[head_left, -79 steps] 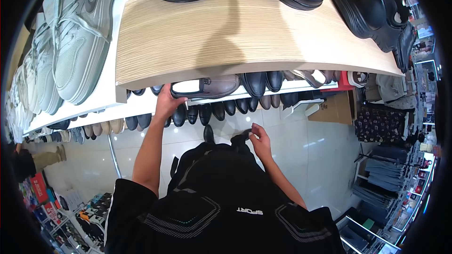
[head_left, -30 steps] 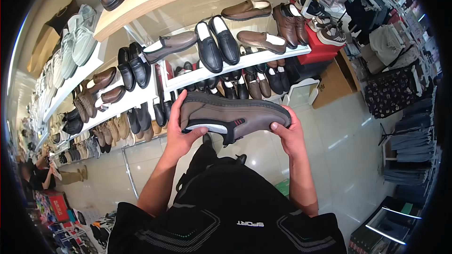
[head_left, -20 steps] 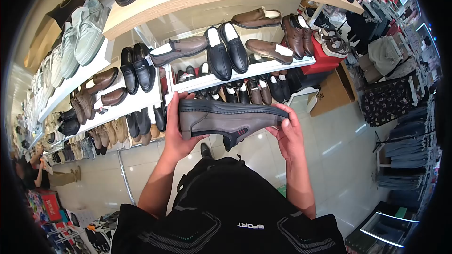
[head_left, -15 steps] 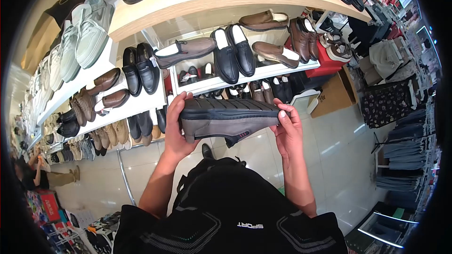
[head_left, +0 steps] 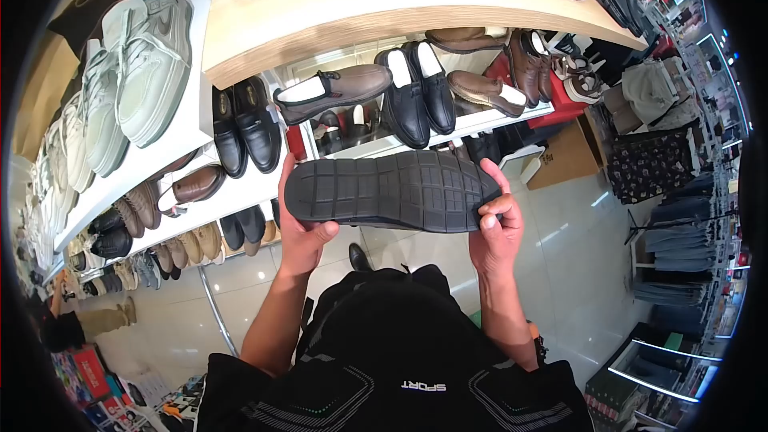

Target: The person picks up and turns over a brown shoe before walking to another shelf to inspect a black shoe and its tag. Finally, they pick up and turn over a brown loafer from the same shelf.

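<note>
A shoe (head_left: pixel 392 190) is held level in front of my chest, its black, grooved sole facing me; its upper is hidden behind the sole. My left hand (head_left: pixel 302 228) grips the heel end, thumb along the lower edge and fingers behind. At the toe end, on the right, my right hand (head_left: pixel 498 220) holds the shoe between thumb and fingers. Just beyond it on a white shelf are a grey-brown shoe (head_left: pixel 340 92) and a pair of black loafers (head_left: pixel 406 104).
A curved wooden shelf (head_left: pixel 384 20) with dark shoes spans the top. Pale green sneakers (head_left: pixel 152 72) stand at left. A cardboard box (head_left: pixel 570 156), hanging clothes and folded jeans (head_left: pixel 676 240) are at right. A person's leg (head_left: pixel 108 318) shows far left.
The shoe has been rolled over, so its sole now faces me instead of its side. Both hands still hold its ends. The shelves appear closer.
</note>
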Action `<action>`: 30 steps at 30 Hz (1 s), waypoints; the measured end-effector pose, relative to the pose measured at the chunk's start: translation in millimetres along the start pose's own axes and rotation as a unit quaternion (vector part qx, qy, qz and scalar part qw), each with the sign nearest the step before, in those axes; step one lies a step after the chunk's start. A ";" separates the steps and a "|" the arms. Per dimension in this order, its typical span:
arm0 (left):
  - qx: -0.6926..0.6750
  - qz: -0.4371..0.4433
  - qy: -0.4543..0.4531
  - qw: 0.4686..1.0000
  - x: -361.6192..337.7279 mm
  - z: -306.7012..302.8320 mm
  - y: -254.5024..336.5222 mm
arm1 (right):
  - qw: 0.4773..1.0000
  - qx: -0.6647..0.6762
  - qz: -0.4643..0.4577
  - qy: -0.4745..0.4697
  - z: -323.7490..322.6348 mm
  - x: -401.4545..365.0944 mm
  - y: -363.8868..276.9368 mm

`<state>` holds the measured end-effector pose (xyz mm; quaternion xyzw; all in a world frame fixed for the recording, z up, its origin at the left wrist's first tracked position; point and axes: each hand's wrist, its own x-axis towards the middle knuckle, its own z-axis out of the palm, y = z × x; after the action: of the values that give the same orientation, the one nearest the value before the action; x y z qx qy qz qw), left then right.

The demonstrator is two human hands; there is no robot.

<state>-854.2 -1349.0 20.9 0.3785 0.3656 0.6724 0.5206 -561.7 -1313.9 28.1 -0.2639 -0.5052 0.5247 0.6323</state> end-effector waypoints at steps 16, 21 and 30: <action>0.105 0.041 -0.030 0.993 24.6 -7.4 11.8 | 0.957 0.081 0.263 0.094 14.6 29.1 -4.2; 0.138 0.053 -0.024 0.989 19.6 13.2 10.7 | 0.961 0.081 0.253 0.082 2.8 42.6 -12.7; 0.192 0.041 0.021 0.980 2.6 44.0 1.5 | 0.969 0.020 0.244 -0.022 -40.7 53.8 -18.3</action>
<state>-816.2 -1342.4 42.2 0.4719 0.4827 0.6184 0.4023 -520.4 -1261.4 49.1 -0.3550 -0.4289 0.6786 0.4792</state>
